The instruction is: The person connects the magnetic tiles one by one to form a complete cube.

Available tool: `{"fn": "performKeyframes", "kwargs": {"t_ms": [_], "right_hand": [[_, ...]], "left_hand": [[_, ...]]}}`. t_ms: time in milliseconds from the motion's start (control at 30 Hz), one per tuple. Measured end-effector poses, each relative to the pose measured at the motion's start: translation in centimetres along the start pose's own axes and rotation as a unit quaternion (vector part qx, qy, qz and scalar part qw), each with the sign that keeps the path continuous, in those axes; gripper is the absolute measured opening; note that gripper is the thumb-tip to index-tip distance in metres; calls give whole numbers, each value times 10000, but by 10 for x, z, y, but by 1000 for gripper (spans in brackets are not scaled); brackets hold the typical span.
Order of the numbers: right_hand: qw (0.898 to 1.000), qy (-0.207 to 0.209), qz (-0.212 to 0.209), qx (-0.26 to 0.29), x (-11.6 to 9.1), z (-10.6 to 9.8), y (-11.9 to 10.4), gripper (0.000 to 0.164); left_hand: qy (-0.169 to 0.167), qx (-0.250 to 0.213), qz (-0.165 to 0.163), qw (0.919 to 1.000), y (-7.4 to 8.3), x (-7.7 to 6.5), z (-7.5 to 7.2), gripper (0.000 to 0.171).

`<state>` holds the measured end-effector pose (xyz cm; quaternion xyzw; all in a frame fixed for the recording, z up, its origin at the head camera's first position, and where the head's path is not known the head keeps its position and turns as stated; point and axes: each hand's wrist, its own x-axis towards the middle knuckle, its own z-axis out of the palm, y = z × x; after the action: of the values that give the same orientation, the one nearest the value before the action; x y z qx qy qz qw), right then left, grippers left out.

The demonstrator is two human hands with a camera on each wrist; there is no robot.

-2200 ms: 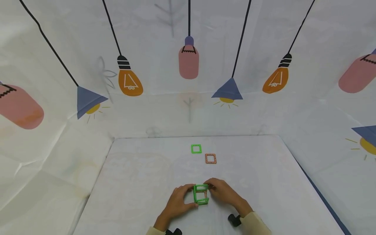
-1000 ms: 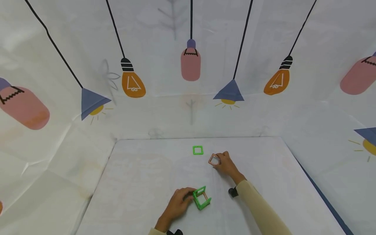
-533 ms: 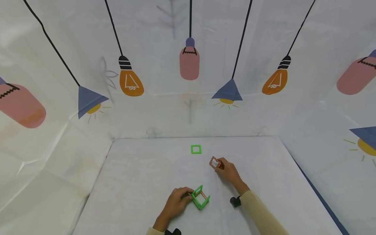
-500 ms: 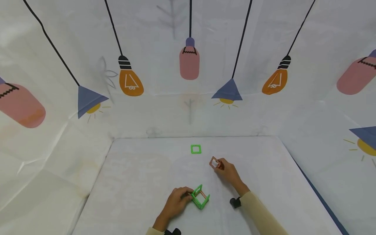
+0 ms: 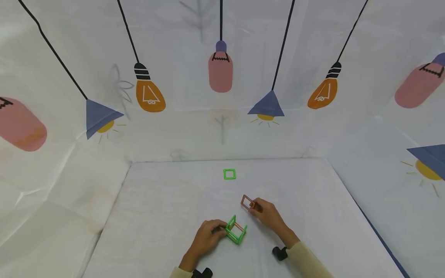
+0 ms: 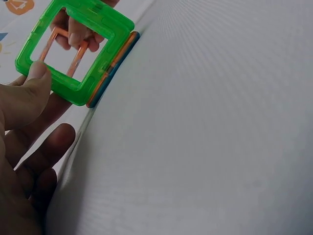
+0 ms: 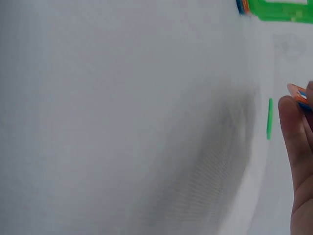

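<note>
Nearer the joined frames (image 6: 102,63) now, right fingers (image 5: 261,202) pinch an orange square (image 5: 242,199).

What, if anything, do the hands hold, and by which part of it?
The left hand holds the green and orange structure by one upright green side; the right hand pinches the orange square by its nearest edge.

Lamp-printed white walls (image 5: 187,131) border a white table (image 5: 160,216).

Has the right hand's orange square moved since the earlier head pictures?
Yes: the orange square has come down the picture, away from the lone green square on the table.
</note>
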<state>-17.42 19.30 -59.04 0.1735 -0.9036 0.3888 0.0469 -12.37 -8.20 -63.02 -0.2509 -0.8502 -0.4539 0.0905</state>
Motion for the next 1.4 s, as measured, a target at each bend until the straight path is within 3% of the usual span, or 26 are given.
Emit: {"fn": "performKeyframes", "kwargs": {"t_ms": [200, 467, 900, 1267, 1400], "right_hand": [[9980, -375, -498, -57, -12, -1, -10, 15], [9951, -760, -631, -80, -27, 3, -7, 13], [9915, -1013, -810, 25, -30, 9, -12, 14], [9817, -1553, -1084, 206, -33, 5, -9, 16], [9805, -1554, -1188, 198, -35, 7, -8, 15]], "left_hand": [[12, -32, 150, 9999, -2, 4, -5, 22], [-53, -64, 200, 9998, -3, -3, 2, 22], [-51, -197, 153, 9997, -6, -6, 3, 22], [-41, -166, 234, 9996, -9, -7, 2, 22], [-51, -150, 256, 9995, -9, -7, 1, 22]]}}
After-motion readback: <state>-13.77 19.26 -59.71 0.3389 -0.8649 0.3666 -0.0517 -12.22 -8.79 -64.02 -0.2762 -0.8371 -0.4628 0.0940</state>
